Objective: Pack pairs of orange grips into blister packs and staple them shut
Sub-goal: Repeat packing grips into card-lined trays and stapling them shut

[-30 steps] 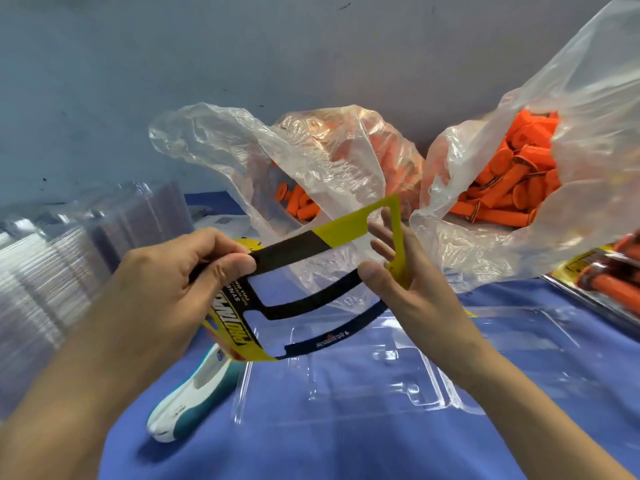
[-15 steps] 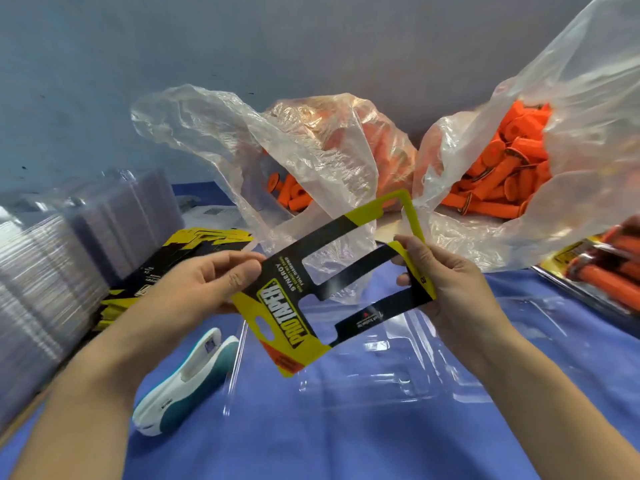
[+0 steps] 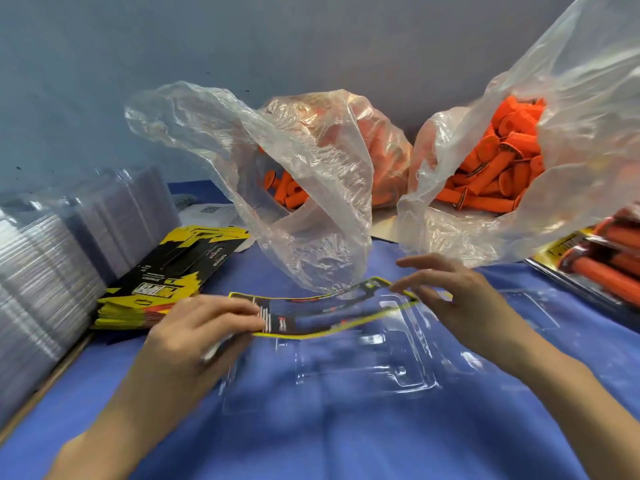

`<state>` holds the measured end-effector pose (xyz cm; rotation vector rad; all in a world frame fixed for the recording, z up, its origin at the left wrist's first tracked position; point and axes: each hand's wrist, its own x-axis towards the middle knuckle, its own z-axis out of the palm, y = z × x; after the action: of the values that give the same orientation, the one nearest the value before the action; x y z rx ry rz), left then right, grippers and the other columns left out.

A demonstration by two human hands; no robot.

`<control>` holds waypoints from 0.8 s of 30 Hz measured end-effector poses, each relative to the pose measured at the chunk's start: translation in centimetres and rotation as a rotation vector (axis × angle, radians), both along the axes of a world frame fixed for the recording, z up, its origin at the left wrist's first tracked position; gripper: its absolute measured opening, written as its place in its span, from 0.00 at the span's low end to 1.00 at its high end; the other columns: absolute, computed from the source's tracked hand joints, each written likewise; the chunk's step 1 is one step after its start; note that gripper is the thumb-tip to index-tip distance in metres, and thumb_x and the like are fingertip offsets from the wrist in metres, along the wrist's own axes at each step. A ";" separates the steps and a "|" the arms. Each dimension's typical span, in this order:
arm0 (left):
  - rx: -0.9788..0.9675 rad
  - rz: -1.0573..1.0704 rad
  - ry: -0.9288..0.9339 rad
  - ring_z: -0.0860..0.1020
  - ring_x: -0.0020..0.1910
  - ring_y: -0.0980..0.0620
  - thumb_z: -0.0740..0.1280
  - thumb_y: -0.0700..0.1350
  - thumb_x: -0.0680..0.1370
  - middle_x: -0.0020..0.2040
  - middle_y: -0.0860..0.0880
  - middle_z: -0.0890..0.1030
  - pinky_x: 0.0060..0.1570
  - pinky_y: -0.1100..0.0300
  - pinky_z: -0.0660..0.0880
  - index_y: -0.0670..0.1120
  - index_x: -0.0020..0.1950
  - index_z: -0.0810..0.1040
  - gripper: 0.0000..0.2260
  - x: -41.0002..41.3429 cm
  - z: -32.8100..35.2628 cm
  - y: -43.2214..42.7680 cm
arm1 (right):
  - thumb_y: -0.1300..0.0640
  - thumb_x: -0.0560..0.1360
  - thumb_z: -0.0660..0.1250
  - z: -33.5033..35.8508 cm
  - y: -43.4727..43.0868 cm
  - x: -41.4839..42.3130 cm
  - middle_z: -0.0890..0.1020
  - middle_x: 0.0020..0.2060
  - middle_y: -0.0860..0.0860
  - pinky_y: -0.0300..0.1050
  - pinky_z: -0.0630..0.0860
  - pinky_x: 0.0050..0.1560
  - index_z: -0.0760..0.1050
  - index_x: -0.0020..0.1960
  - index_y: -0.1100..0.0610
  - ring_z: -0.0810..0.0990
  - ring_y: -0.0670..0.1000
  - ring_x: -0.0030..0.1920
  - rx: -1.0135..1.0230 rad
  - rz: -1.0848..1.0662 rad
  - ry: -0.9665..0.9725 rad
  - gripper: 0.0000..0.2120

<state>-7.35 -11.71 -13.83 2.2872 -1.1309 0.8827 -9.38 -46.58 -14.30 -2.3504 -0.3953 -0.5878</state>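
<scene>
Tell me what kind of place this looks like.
Probably a hand-packing bench in a workshop: bags of orange grips, a stack of clear blister shells, and a pile of printed cards.

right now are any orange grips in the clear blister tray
No, the clear blister tray holds no grips; the orange grips lie in the plastic bags behind it.
</scene>
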 end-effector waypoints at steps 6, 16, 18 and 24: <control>0.192 -0.016 -0.129 0.81 0.48 0.50 0.65 0.46 0.79 0.53 0.54 0.83 0.51 0.54 0.75 0.50 0.50 0.86 0.10 -0.6 -2.1 1.7 | 0.64 0.80 0.62 -1.1 -0.8 -1.2 0.78 0.59 0.38 0.31 0.67 0.60 0.79 0.55 0.36 0.75 0.40 0.60 -0.055 -0.030 0.048 0.21; 0.216 -0.065 0.027 0.79 0.51 0.56 0.64 0.45 0.78 0.57 0.55 0.82 0.58 0.45 0.77 0.53 0.54 0.86 0.12 -1.1 -3.1 2.0 | 0.61 0.80 0.64 -2.0 -0.4 -1.2 0.80 0.57 0.43 0.48 0.73 0.60 0.80 0.60 0.49 0.78 0.51 0.58 -0.231 -0.041 0.062 0.12; 0.242 -0.065 0.056 0.79 0.53 0.56 0.64 0.46 0.78 0.58 0.56 0.81 0.59 0.45 0.76 0.55 0.55 0.85 0.12 -1.3 -3.0 1.9 | 0.59 0.81 0.63 -2.1 -0.3 -1.3 0.80 0.57 0.41 0.48 0.73 0.59 0.80 0.60 0.49 0.77 0.49 0.58 -0.236 -0.033 0.080 0.12; 0.235 -0.046 0.191 0.77 0.58 0.58 0.58 0.58 0.81 0.61 0.58 0.79 0.66 0.48 0.69 0.56 0.57 0.84 0.16 -2.1 -2.8 2.0 | 0.58 0.80 0.65 -2.4 -0.1 -1.4 0.82 0.54 0.40 0.49 0.75 0.57 0.82 0.57 0.50 0.78 0.49 0.56 -0.238 -0.021 0.069 0.10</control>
<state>-9.49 -9.69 -16.60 2.4590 -1.2514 0.5232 -10.81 -46.71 -16.69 -2.5967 -0.4291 -0.4905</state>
